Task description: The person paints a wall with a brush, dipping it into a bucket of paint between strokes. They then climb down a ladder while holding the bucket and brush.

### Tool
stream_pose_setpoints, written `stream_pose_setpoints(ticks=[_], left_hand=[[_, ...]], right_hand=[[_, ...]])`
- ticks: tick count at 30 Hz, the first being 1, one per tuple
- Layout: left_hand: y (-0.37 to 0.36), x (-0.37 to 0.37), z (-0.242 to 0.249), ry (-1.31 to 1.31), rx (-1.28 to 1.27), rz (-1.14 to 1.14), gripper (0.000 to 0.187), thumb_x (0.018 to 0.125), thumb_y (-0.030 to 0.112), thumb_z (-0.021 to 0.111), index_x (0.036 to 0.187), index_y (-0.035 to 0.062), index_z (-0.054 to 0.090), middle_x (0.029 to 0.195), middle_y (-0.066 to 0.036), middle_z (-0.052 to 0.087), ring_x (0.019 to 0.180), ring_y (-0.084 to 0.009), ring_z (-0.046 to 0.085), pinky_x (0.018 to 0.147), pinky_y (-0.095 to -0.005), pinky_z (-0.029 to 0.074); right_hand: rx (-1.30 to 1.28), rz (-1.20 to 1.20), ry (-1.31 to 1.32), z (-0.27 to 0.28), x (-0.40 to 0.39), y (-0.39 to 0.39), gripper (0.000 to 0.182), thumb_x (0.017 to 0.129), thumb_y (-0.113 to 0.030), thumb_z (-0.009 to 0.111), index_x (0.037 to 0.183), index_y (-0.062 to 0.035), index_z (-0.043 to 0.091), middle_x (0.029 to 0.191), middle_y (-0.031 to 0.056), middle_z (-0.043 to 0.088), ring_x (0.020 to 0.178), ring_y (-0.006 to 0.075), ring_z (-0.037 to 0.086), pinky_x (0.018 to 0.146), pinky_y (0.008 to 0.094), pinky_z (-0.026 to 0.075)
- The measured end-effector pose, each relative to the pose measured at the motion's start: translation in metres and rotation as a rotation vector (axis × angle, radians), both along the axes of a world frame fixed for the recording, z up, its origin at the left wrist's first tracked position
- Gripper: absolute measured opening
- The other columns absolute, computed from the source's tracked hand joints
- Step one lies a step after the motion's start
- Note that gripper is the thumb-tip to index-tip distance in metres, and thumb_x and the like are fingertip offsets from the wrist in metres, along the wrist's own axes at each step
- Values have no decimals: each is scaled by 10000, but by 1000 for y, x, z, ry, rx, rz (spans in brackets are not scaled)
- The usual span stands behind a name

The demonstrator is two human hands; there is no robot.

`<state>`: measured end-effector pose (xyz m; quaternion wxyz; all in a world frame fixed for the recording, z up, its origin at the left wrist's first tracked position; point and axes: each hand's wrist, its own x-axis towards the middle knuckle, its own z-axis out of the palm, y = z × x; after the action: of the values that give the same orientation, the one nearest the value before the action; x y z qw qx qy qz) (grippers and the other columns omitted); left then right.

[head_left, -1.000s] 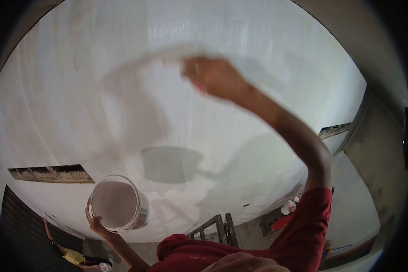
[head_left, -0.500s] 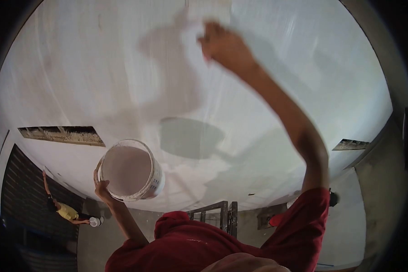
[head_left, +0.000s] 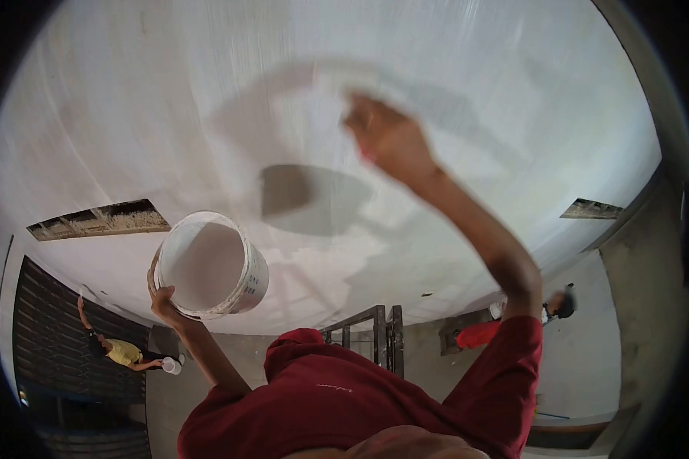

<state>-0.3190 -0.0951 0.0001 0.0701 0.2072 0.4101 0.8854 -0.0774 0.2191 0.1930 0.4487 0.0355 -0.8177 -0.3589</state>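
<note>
My left hand [head_left: 165, 300] grips a white plastic bucket [head_left: 254, 277] by its left side, thumb near the rim. The bucket tilts towards me, and pale paint coats its inside. Up at the wall, my right hand [head_left: 394, 141] is closed around what looks like a wide paintbrush [head_left: 344, 76], smeared by motion. A pinkish-red bit shows below the fingers. The brush's pale end is against or close to the whitish wall [head_left: 452, 252]; contact cannot be made out. Shadows of the arm and bucket fall on the wall.
Dark metal railing [head_left: 378, 336] stands below, just ahead of my body. Wall openings lie at left [head_left: 99, 219] and right [head_left: 592, 209]. Far below left, a person in yellow [head_left: 122, 353] holds a small bucket; another person in red trousers [head_left: 478, 335] is at lower right.
My right hand has come down the wall with the brush. The bucket has shifted slightly up and left in view. More of the person at lower right shows.
</note>
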Motion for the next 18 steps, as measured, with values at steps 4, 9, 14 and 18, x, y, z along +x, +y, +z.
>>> stream_pose_setpoints(ticks=[4,9,14,18], left_hand=[[1,1,1,-16,-1,3,785,576,246,487,1286,-89,463,1227,-297,533,1112,-432,558,964,-471,482],[3,0,2,-66,-24,-33,785,570,239,480,1286,-83,466,1237,-291,530,1117,-431,556,977,-473,473],[3,3,2,-95,6,-45,784,578,238,479,1295,-79,463,1241,-289,528,1113,-422,558,976,-465,467],[-5,-7,-5,-39,-53,-12,768,588,217,479,1299,-73,465,1242,-273,532,1112,-401,565,974,-443,469]], right_hand=[[74,-54,218,118,7,1,110,772,-38,646,879,-32,668,1031,154,650,872,254,657,681,340,556],[-28,-191,69,52,-17,38,201,732,-76,680,933,-79,692,1170,154,629,935,252,668,717,328,566],[-233,-137,-101,-173,-19,33,210,700,-160,676,835,-48,562,1270,307,481,1112,411,583,827,392,566],[-538,-146,-373,-254,-2,9,159,727,-134,655,849,-66,581,1226,248,517,1109,349,590,809,384,564]])
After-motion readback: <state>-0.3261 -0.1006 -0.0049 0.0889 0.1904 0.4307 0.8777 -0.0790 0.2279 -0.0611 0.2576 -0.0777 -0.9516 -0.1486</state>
